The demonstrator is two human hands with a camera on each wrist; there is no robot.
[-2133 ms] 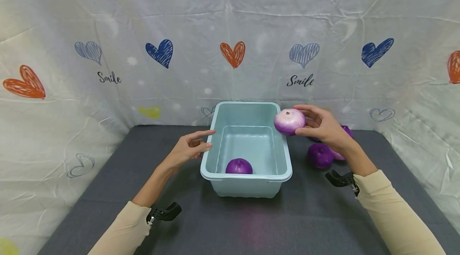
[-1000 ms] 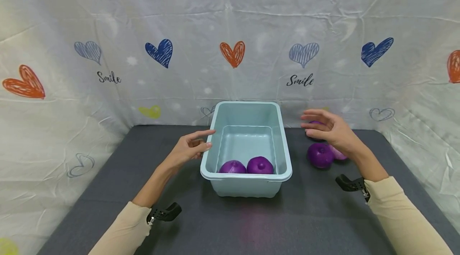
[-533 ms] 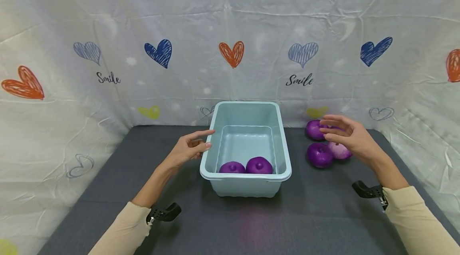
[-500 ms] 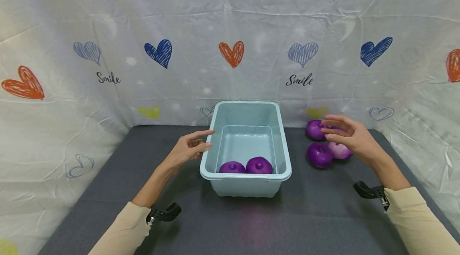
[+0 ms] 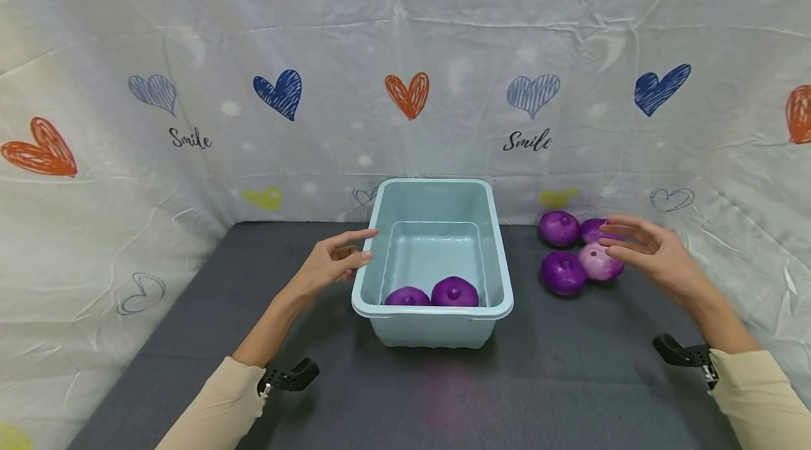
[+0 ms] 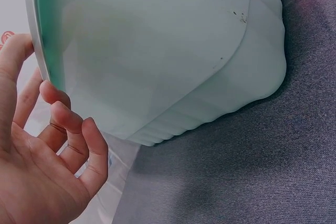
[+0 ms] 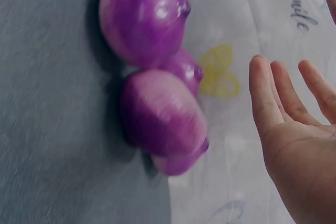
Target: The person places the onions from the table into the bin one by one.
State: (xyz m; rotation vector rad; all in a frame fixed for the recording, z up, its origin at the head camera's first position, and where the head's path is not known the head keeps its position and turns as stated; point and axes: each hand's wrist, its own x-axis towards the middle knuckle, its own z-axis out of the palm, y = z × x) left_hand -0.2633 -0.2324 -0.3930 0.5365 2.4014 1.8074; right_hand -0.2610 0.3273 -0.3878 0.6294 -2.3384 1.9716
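Note:
A pale blue plastic basin (image 5: 433,327) stands mid-table with two purple onions inside its near end, the left onion (image 5: 407,297) and the right onion (image 5: 455,292). My left hand (image 5: 332,263) holds the basin's left rim between thumb and index finger; its other fingers bend loosely in the left wrist view. To the right of the basin sit several more onions: a dark purple onion (image 5: 563,273), a paler onion (image 5: 600,261) and others behind. My right hand (image 5: 665,260) is just right of this group, fingers extended and holding nothing. In the right wrist view it is apart from the onions.
A dark grey cloth (image 5: 304,394) covers the table. Behind it hangs a white curtain (image 5: 342,147) printed with hearts and "Smile". Black straps with small devices (image 5: 291,374) sit on both wrists.
My right hand let go of an onion, which now lies in the basin beside the other. The hand then moved right, past the onion group. My left hand stayed at the rim.

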